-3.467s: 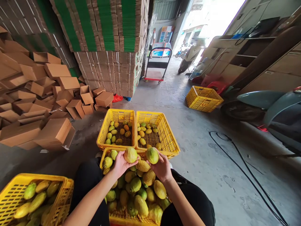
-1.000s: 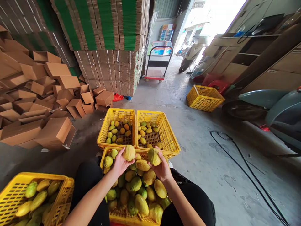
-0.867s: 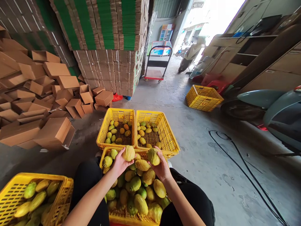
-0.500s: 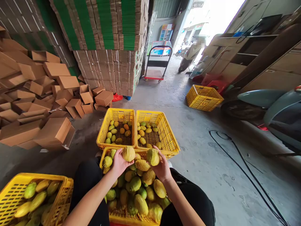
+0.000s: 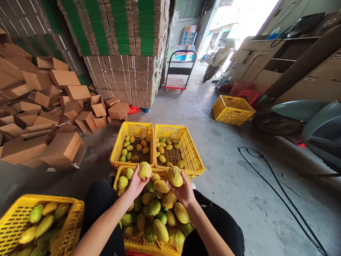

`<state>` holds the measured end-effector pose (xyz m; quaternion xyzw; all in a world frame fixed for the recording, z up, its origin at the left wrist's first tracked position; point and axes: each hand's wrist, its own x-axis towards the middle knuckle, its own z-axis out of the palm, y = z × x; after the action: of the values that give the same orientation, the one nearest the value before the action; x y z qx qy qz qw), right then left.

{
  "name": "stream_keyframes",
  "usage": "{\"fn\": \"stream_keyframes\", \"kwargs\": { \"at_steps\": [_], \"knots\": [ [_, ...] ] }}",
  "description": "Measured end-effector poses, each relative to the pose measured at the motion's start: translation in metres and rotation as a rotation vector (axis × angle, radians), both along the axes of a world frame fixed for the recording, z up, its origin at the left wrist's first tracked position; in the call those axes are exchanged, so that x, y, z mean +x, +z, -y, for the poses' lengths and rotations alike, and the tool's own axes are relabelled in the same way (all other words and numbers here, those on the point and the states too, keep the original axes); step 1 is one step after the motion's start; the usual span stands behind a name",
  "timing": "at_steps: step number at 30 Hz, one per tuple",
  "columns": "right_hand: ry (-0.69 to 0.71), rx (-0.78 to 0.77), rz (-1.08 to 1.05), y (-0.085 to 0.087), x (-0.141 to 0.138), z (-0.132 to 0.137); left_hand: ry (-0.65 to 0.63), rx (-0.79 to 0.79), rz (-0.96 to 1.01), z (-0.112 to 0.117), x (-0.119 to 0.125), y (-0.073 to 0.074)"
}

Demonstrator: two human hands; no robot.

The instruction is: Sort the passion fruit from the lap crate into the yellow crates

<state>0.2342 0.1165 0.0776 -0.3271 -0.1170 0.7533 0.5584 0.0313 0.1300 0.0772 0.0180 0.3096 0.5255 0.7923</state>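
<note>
My left hand [image 5: 135,185] is closed round a yellow mango [image 5: 144,170], held above the near yellow crate [image 5: 120,174] that sits between my knees, heaped with green and yellow mangoes. My right hand [image 5: 183,192] grips a second mango [image 5: 175,176], yellow with a green tinge, beside the first. Just beyond stand two more yellow crates side by side, the left crate [image 5: 118,145] and the right crate [image 5: 191,149], each with a thin layer of smaller mangoes.
Another yellow crate [image 5: 73,220] of mangoes is at my lower left. Cardboard boxes [image 5: 61,149] lie heaped on the left, stacked flat cartons [image 5: 125,78] behind. A lone yellow crate [image 5: 231,110], a scooter [image 5: 306,121], a black cable [image 5: 269,181] and a trolley [image 5: 178,71] stand on the concrete floor.
Both hands have kept hold of their mangoes and turned them slightly; the left mango has risen a little toward the far crates.
</note>
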Motion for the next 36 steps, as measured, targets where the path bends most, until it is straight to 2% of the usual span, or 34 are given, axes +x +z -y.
{"fn": "stream_keyframes", "kwargs": {
  "at_steps": [4,8,13,20,25,31,36],
  "knots": [
    [-0.016,-0.079,0.022,-0.0067,0.0023,-0.0014,0.0,-0.033,-0.006,-0.0006,-0.0003,-0.0009],
    [-0.022,-0.092,0.016,-0.0061,0.0012,-0.0022,-0.003,-0.038,-0.011,0.0001,0.0,-0.0003],
    [0.001,-0.026,-0.004,-0.0039,0.003,-0.0024,0.023,-0.038,-0.009,0.0021,-0.0002,0.0007],
    [0.03,0.069,-0.017,0.0015,0.0034,-0.0038,0.043,0.059,0.017,0.003,-0.0018,0.0061],
    [0.0,0.051,0.015,0.0008,0.0046,-0.004,0.018,0.059,0.012,0.0024,-0.0018,0.0072],
    [0.095,-0.046,0.053,-0.0039,0.005,-0.0016,-0.079,0.043,-0.039,0.0065,0.001,0.0052],
    [0.062,-0.057,0.017,-0.003,0.0017,-0.0011,-0.118,0.076,-0.018,0.008,0.0029,0.0044]
  ]
}}
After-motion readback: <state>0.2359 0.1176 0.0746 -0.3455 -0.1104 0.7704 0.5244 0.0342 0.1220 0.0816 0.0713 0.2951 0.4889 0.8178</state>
